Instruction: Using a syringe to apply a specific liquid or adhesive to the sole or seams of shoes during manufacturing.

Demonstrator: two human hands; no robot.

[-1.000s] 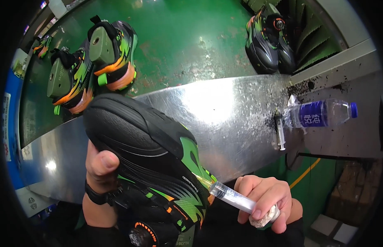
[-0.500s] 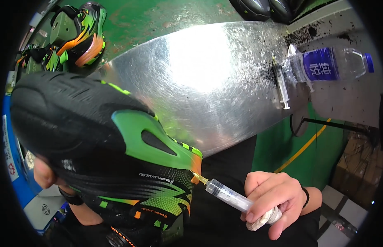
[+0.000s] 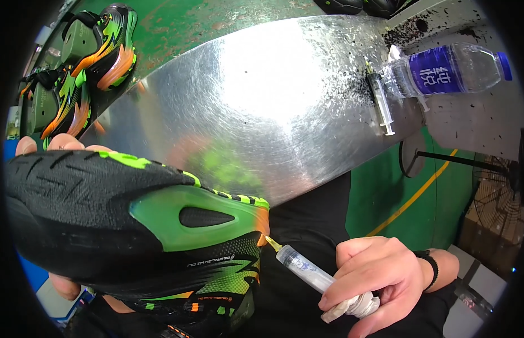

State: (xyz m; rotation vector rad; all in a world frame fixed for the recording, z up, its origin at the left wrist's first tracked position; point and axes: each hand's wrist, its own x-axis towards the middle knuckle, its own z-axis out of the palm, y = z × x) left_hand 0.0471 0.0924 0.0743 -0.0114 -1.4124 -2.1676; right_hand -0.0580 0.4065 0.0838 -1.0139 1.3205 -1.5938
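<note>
A black, green and orange sports shoe [image 3: 93, 208] lies on its side across the left half of the view, its sole turned toward the far side. My left hand [image 3: 65, 142] grips its toe end; fingertips show over the far edge and the thumb below, while the palm is hidden. In my right hand [image 3: 380, 276] is a syringe [image 3: 310, 271], its plunger end wrapped in white material [image 3: 360, 307] under my fingers. The yellowish needle tip meets or nearly touches the orange heel edge, close to the green sole piece; whether it enters cannot be seen.
Beyond the shoe stretches a scratched metal tabletop [image 3: 217, 101]. On it, at right, lie another syringe [image 3: 381, 104] and a clear bottle with a purple label [image 3: 436, 70]. Similar shoes [image 3: 112, 50] stand at far left. Black shoes, partly cut off, sit at the top edge; a fan [image 3: 493, 191] stands at right.
The shoe has rolled and shifted lower, and my left fingertips now show over its far edge. My right hand and the syringe have moved slightly left, with the needle tip staying by the heel.
</note>
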